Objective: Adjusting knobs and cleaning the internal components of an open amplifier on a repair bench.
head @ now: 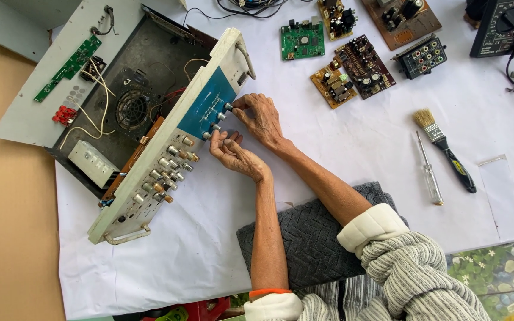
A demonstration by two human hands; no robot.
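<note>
Opened amplifier chassis (132, 113) lies on white sheet (358, 148). Right hand (262, 117) pinches a small knob (228, 107) on its blue front panel (208, 110); left hand (236, 156) pinches the lower knob (207, 135).

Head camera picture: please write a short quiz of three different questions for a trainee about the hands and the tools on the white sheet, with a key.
1. True or false: both hands touch the knobs on the blue part of the front panel of the opened device.
2. Which tool lies beside the paintbrush? A) a hammer B) a clear-handled screwdriver C) scissors
3. What lies loose on the sheet above the hands?

Key:
1. True: the right hand pinches an upper knob, the left hand fingers reach a lower one.
2. B
3. Several circuit boards, one of them green.
</note>
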